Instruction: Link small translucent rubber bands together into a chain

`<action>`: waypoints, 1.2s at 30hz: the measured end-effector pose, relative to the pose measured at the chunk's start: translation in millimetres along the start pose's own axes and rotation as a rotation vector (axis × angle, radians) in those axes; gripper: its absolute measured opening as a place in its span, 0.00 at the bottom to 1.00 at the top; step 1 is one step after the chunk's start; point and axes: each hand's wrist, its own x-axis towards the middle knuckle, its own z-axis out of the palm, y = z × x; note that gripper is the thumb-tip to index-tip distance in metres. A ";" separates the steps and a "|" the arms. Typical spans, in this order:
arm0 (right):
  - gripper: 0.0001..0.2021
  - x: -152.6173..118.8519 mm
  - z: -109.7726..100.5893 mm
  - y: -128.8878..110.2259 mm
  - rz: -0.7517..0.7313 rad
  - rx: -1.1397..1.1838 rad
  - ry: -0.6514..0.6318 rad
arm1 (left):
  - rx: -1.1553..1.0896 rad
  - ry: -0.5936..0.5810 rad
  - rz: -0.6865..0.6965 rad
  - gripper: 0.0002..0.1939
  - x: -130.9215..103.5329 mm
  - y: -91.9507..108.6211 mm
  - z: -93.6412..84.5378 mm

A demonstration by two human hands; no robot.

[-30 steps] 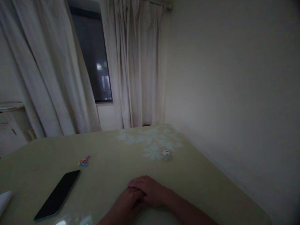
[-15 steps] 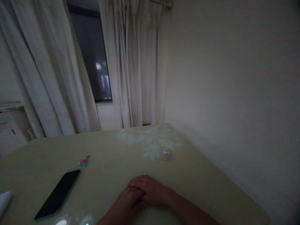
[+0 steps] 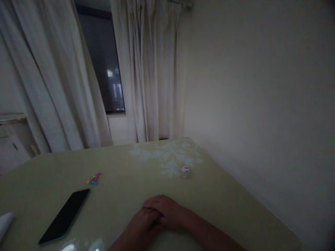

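At the near middle of the table, my left hand (image 3: 142, 221) and my right hand (image 3: 167, 211) rest clasped together. The right one lies across the left, its fingers folded over the left fingers, which are partly hidden. I see no object in either hand. A black phone-like slab (image 3: 66, 216) lies flat to the left of them. Beyond it sits a small heap of bright multicoloured pieces (image 3: 93, 179). Ahead and to the right is a small clear packet with a pinkish-white top (image 3: 185, 171), its contents too blurred to name.
The pale green tabletop (image 3: 125, 174) carries a white leaf pattern near its far corner. A white object (image 3: 5, 223) pokes in at the left edge. A wall (image 3: 248, 104) runs along the right side; curtains (image 3: 157, 76) and a dark window (image 3: 102, 62) stand behind.
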 end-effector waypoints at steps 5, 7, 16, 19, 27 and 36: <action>0.36 -0.8 -2.4 -2.3 -0.006 0.001 -0.010 | 0.022 -0.030 -0.027 0.11 0.6 2.8 -2.1; 0.36 -1.1 -2.2 -2.8 -0.004 0.000 -0.003 | 0.031 -0.037 -0.036 0.11 0.7 3.4 -2.9; 0.36 -0.3 -0.5 -2.4 -0.011 0.004 0.012 | 0.003 -0.013 -0.008 0.10 -0.6 -0.4 -0.7; 0.36 -1.1 -3.6 -5.4 -0.005 0.005 -0.003 | 0.011 -0.015 -0.012 0.10 -0.7 2.0 -1.4; 0.36 -1.6 -2.1 -4.1 0.003 0.000 -0.003 | 0.017 -0.025 -0.006 0.12 0.4 1.2 -1.5; 0.36 -2.1 -2.3 -3.3 -0.016 0.009 0.029 | 0.006 -0.015 -0.013 0.12 -1.4 0.6 -1.1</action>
